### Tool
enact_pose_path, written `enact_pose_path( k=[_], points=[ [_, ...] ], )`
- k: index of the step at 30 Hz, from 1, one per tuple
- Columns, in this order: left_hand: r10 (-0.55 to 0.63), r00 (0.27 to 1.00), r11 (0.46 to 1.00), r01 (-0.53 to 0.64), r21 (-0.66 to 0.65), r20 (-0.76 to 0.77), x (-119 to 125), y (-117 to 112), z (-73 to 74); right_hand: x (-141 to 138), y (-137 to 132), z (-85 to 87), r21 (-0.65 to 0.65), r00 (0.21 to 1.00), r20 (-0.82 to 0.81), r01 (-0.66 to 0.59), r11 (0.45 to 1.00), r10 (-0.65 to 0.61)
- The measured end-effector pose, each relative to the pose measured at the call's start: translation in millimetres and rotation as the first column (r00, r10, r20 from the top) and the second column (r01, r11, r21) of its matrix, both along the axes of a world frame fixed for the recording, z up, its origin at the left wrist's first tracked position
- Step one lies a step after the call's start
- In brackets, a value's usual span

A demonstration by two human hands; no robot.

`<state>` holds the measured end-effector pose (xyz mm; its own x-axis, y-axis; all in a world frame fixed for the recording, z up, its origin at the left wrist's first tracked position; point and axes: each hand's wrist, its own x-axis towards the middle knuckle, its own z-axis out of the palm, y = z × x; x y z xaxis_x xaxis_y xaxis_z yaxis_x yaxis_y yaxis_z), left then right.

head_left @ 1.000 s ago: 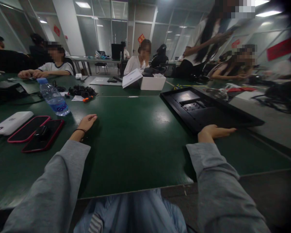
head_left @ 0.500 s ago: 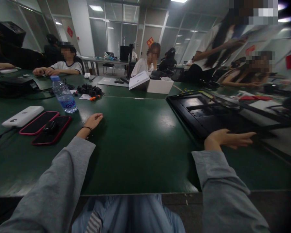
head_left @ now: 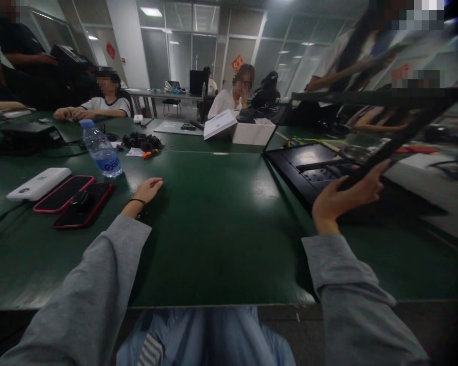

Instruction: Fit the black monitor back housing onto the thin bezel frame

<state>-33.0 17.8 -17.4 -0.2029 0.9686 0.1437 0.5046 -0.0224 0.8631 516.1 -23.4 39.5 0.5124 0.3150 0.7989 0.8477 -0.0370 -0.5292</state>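
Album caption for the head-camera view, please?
Right hand holds a black frame tilted up; left hand rests on the green table.

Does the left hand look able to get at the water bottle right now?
Likely yes: the water bottle stands ahead and left of the left hand, with nothing visible blocking the way between.

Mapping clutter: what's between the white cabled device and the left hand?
Head view: two red-edged phones lie between them, a small black object on the one nearer the left hand.
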Motion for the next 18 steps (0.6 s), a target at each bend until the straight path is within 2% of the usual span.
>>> enact_pose_path(
  k=[3, 5, 9, 13, 16, 18],
  points=[
    [-0.014, 1.0, 1.0, 0.014, 0.005, -0.009, -0.6, 0.7, -0.5, -22.3, -1.7, 0.7, 0.06, 0.974, 0.216, -0.085, 0.995, 0.07],
    [-0.024, 1.0, 1.0, 0.024, 0.015, -0.009, -0.8, 1.8, -1.7, -38.5, -4.6, 1.3, 0.057, 0.955, 0.254, -0.171, 0.984, 0.151],
    [0.0, 1.0, 0.999, 0.0, 0.043, 0.021, 1.2, 2.2, -2.6, -60.9, -10.0, 5.9, 0.091, 0.935, 0.229, -0.299, 0.95, 0.272],
    [0.074, 0.995, 0.987, -0.083, 0.134, 0.071, 7.6, -1.4, 2.1, -62.9, -5.6, 5.5, 0.156, 0.911, 0.145, -0.405, 0.901, 0.385],
    [0.106, 0.986, 0.973, -0.129, 0.192, 0.125, 15.0, -3.9, 6.7, -62.3, 1.7, -0.8, 0.137, 0.9, 0.086, -0.435, 0.89, 0.427],
    [0.07, 0.98, 0.977, -0.105, 0.186, 0.187, 19.4, -4.0, 8.1, -63.5, 6.1, -5.7, 0.128, 0.898, 0.031, -0.439, 0.889, 0.439]
  ],
)
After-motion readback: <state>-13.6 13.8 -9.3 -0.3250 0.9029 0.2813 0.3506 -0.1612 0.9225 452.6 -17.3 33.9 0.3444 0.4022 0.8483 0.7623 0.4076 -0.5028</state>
